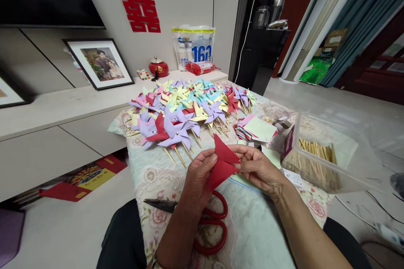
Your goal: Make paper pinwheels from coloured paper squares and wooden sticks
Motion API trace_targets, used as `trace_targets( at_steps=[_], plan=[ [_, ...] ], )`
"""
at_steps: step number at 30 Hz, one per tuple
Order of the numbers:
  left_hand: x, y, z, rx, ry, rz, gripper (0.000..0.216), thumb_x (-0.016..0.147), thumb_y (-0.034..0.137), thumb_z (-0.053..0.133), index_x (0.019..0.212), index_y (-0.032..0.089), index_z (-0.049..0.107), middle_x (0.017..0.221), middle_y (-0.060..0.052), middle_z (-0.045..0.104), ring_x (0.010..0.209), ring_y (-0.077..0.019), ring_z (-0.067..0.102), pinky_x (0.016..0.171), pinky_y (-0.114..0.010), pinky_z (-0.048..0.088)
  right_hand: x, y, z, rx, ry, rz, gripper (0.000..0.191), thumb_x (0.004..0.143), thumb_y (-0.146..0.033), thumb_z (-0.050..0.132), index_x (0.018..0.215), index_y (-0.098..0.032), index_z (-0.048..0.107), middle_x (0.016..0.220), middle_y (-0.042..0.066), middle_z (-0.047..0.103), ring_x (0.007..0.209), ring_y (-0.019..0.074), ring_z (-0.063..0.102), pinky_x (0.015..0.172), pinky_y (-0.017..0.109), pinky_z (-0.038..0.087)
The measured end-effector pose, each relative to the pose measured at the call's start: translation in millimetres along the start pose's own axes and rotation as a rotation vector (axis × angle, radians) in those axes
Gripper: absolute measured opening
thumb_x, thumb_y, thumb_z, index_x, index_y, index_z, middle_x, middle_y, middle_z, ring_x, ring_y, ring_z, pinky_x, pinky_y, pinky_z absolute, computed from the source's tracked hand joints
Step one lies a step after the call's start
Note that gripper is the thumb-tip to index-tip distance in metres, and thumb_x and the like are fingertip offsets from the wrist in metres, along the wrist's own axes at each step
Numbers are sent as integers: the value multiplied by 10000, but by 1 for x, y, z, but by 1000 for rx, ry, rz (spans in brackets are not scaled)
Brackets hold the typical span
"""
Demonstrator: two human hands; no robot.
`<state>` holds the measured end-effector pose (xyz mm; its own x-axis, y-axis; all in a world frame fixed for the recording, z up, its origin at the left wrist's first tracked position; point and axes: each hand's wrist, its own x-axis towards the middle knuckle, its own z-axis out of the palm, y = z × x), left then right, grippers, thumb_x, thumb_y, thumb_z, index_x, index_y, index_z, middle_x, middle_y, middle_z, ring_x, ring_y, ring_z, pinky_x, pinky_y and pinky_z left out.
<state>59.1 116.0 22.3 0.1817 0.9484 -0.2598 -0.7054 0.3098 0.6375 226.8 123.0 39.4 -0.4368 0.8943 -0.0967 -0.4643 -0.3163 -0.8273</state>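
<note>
A cut piece of red paper (222, 163) is held between both hands above the table. My left hand (202, 172) pinches its left side, thumb on top. At its right edge, the fingers of my right hand (252, 164) close on the paper; part of their grip is hidden. Scissors with red handles (217, 222) lie under my left forearm, blades pointing left. Beyond my hands sits a pile of finished paper pinwheels (178, 128) on wooden sticks, in purple, yellow, blue and red. Square sheets of coloured paper (260, 128) are stacked right of the pile.
A clear plastic box (292, 151) of wooden sticks (318, 155) stands at the table's right. The floral tablecloth (158, 176) covers the table. Behind it, a low cabinet (63, 105) bears a framed photo (100, 65), a red jar (158, 68) and a plastic bag (193, 46).
</note>
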Motion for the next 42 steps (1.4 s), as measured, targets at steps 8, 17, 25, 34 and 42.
trace_targets(
  at_steps=[8,17,25,34,42],
  plan=[
    [-2,-3,8,77,60,115,396,658,251,851,1024,169,724,996,-65,782,872,-197,721,834,-300,537,2,-2,4,47,83,-40,482,585,7,765,1028,-183,770,833,17,782,662,101,686,656,186,527],
    [-3,-5,4,304,104,417,368,897,438,591,1154,216,733,1258,-83,693,1122,-258,642,949,-347,500,6,-4,2,7,182,-121,405,566,13,726,926,-167,767,750,-3,753,607,90,630,607,187,485],
    [-12,1,14,596,-40,542,347,702,276,827,1041,217,781,1160,-102,707,1177,-301,592,1092,-375,389,5,-4,2,0,172,-116,384,589,-12,744,939,-168,766,775,14,758,649,110,634,646,209,484],
    [-6,-13,11,465,16,359,400,703,241,820,1093,190,746,1083,-93,764,1015,-245,699,931,-333,518,4,-1,-4,-33,149,-122,388,635,-64,775,1007,-169,762,733,-8,689,631,91,591,605,204,437],
    [-2,-8,7,240,88,212,313,737,307,797,1010,170,727,875,-47,785,766,-211,727,752,-323,561,2,0,-3,-35,138,-59,425,614,-33,769,1015,-172,773,803,3,716,692,88,618,652,179,467]
  ],
)
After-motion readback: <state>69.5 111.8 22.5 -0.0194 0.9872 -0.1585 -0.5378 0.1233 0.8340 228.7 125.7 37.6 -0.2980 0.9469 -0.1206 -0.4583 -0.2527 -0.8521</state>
